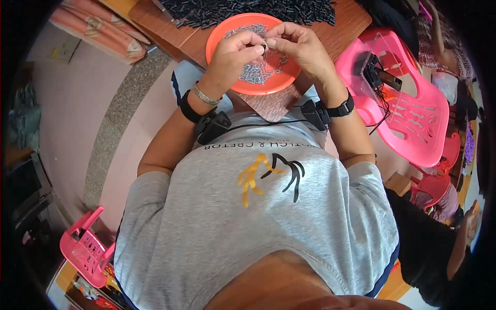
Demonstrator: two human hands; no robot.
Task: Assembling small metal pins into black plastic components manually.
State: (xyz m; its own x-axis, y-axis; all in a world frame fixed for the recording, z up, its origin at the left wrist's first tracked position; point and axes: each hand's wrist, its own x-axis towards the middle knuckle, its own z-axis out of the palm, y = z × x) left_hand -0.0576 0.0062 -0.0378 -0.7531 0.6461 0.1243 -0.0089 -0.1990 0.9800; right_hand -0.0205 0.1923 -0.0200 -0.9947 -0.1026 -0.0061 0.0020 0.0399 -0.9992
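Note:
Both hands meet over a round orange-red basin (pixel 283 82) that holds many small silvery metal pieces (pixel 254 74), possibly screws or pins. My left hand (pixel 235 56) is closed in a pinch on a small black part (pixel 264 47). Close beside it, my right hand (pixel 305 46) pinches thumb against forefinger; whatever lies between those fingertips is too small to make out. The fingertips of the two hands almost touch. Behind the basin, a large heap of small dark cylindrical parts (pixel 253 7) covers the far side of the brown table (pixel 343 31).
A pink plastic chair (pixel 413 116) stands at the right, with a dark device and cable (pixel 380 72) on it. Another pink chair (pixel 88 253) is at the lower left. People sit along the right side. Dark wrist devices (pixel 214 126) with a cable are strapped to my arms.

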